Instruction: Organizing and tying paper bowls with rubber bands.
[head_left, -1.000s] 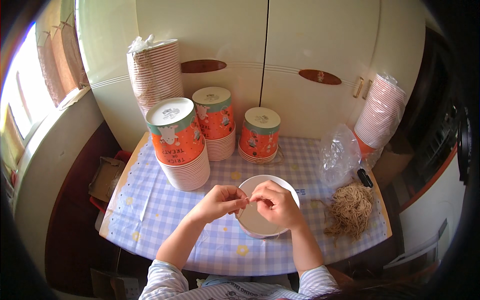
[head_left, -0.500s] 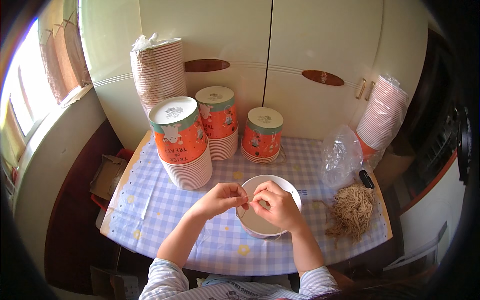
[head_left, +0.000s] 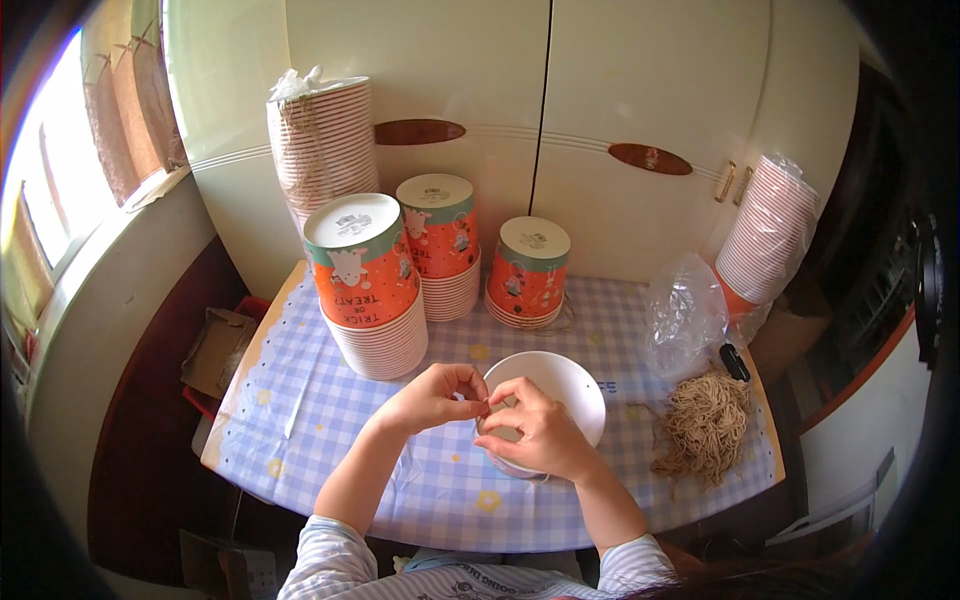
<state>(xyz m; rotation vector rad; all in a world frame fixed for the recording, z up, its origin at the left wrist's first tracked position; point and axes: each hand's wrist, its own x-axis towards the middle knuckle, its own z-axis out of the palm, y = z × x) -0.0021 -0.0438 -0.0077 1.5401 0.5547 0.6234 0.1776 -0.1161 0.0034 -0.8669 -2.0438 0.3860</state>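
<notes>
A white-lined paper bucket stands upright in front of me, its inside facing up. Over its left rim, my left hand is closed in a pinch on a thin beige string, mostly hidden by the fingers. My right hand reaches across the bucket's mouth, index fingertip close to the left fingertips. Its thumb is spread away from the index finger, and I see nothing held in it. A bit of string shows below the bucket's near side.
A heap of beige strings lies at right, beside a black clip-like object and a clear plastic bag. Upside-down orange buckets stand in a left stack, a middle stack and a short stack. Wrapped stacks stand behind.
My right hand has shifted slightly left and down, its thumb and fingers now spread from their earlier pinch. The left hand stays pinched in nearly the same place.
</notes>
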